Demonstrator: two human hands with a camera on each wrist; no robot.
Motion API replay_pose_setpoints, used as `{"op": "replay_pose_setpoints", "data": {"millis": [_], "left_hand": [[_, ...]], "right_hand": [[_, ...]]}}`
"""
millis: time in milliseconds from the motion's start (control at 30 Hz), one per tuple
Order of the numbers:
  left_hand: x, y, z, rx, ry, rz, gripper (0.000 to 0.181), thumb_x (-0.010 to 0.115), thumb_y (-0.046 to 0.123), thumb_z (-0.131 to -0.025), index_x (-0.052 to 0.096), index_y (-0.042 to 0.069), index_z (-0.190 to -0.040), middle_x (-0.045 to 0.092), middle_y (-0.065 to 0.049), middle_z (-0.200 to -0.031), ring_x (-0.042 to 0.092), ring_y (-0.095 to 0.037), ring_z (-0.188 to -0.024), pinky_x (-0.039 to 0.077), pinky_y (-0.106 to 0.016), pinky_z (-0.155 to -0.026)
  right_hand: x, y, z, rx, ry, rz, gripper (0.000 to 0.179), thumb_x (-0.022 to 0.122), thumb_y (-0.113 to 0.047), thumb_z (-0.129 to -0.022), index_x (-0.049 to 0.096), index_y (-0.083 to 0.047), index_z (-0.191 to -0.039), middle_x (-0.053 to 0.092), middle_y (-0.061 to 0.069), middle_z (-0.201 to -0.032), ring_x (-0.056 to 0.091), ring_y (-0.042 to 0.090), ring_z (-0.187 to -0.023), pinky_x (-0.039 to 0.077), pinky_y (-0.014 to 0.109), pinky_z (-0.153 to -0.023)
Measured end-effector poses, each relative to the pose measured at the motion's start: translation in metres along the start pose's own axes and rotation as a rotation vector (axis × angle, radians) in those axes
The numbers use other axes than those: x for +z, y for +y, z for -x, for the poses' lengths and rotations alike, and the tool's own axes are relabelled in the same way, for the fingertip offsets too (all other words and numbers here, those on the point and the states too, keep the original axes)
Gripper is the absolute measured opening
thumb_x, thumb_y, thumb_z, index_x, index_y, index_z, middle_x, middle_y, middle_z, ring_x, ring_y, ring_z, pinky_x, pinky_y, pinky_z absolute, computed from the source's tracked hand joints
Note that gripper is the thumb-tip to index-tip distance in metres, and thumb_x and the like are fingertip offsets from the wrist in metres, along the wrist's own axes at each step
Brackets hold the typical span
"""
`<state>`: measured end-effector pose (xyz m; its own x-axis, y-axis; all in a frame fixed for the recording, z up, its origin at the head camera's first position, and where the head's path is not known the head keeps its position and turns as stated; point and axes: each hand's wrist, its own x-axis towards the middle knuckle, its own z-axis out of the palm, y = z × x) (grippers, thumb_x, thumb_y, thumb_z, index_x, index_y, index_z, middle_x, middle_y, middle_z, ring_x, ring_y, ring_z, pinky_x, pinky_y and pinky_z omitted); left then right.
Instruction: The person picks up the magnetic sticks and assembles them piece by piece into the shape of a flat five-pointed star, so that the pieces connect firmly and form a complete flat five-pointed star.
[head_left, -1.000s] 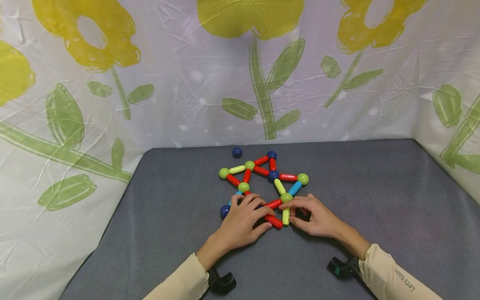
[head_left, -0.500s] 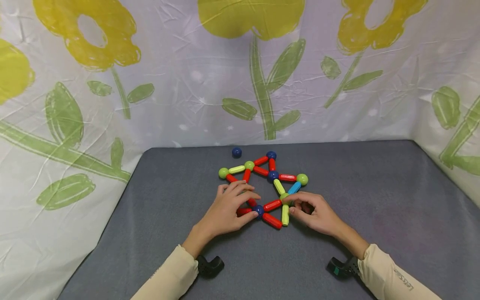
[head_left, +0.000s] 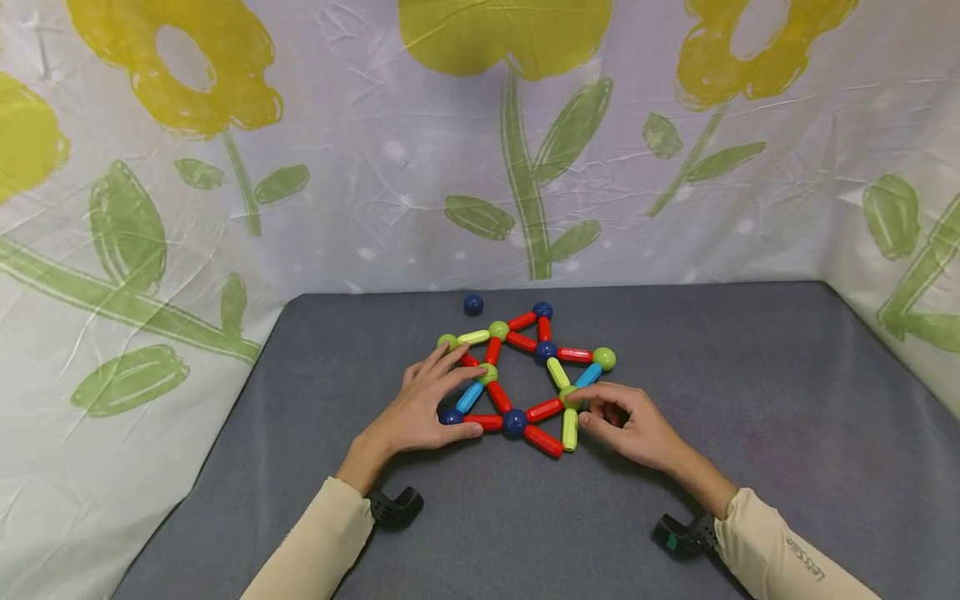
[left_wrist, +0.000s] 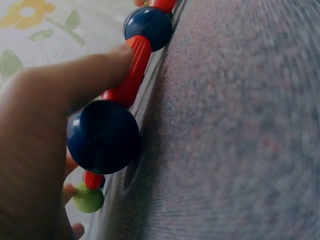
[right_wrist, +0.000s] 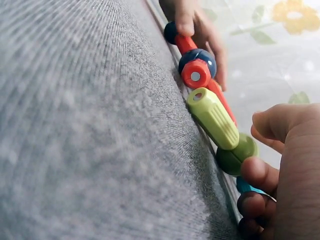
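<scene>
A flat frame of magnetic rods and balls lies on the grey tabletop. My left hand [head_left: 420,404] spreads over its left side. Its thumb rests on a red rod [left_wrist: 131,75] beside the left blue ball [left_wrist: 103,137], and its fingertips reach the green balls, partly covering them. My right hand [head_left: 637,422] is at the right side, index fingertip on a green ball [right_wrist: 239,155]; the other fingers are bent and the thumb stands apart from the ball. A yellow-green rod [head_left: 570,431] and a red rod [head_left: 543,442] point toward the front with free ends close together.
A loose blue ball [head_left: 473,304] sits behind the frame near the far edge. Farther back on the frame are a blue ball [head_left: 543,311] and a green ball [head_left: 603,359]. A flowered cloth [head_left: 360,167] hangs behind the grey tabletop [head_left: 750,400].
My left hand has moved left, off the front blue ball and red rods, uncovering the middle of the frame. The right hand has stayed nearly in place, its index finger now on the green ball.
</scene>
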<state>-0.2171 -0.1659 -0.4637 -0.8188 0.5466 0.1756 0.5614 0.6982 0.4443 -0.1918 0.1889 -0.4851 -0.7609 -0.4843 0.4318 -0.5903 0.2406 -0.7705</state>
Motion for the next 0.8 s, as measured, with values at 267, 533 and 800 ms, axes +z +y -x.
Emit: {"op": "replay_pose_setpoints", "data": {"millis": [267,533,800], "left_hand": [[0.0045,-0.0055,0.0023,-0.069,-0.015,-0.008,0.089,0.071,0.067,-0.082,0.036,0.036,-0.158,0.014,-0.002,-0.173,-0.003,-0.034,-0.160,0.013,-0.069,-0.116],[0.0072,-0.0088,0.0029,-0.077,-0.023,0.004,0.089,0.069,0.068,-0.083,0.033,0.038,-0.159,0.011,0.000,-0.173,-0.005,-0.033,-0.160,0.012,-0.070,-0.117],[0.0060,-0.0075,0.0036,-0.061,-0.016,0.002,0.087,0.069,0.066,-0.085,0.033,0.038,-0.159,0.012,-0.001,-0.173,-0.005,-0.034,-0.160,0.014,-0.069,-0.117]], "right_hand": [[0.0002,-0.0006,-0.0002,0.008,-0.009,-0.002,0.029,0.070,-0.002,-0.093,0.072,-0.013,-0.120,0.058,-0.004,-0.076,0.042,0.006,-0.057,0.036,0.021,-0.051],[0.0006,0.0006,-0.0006,0.002,0.029,-0.034,0.026,0.068,0.002,-0.093,0.073,-0.008,-0.117,0.062,0.000,-0.079,0.043,0.008,-0.057,0.037,0.022,-0.050],[0.0018,-0.0044,-0.0086,0.044,0.166,-0.044,0.022,0.067,0.004,-0.093,0.073,-0.005,-0.112,0.058,0.002,-0.071,0.043,0.007,-0.053,0.036,0.024,-0.047]]}}
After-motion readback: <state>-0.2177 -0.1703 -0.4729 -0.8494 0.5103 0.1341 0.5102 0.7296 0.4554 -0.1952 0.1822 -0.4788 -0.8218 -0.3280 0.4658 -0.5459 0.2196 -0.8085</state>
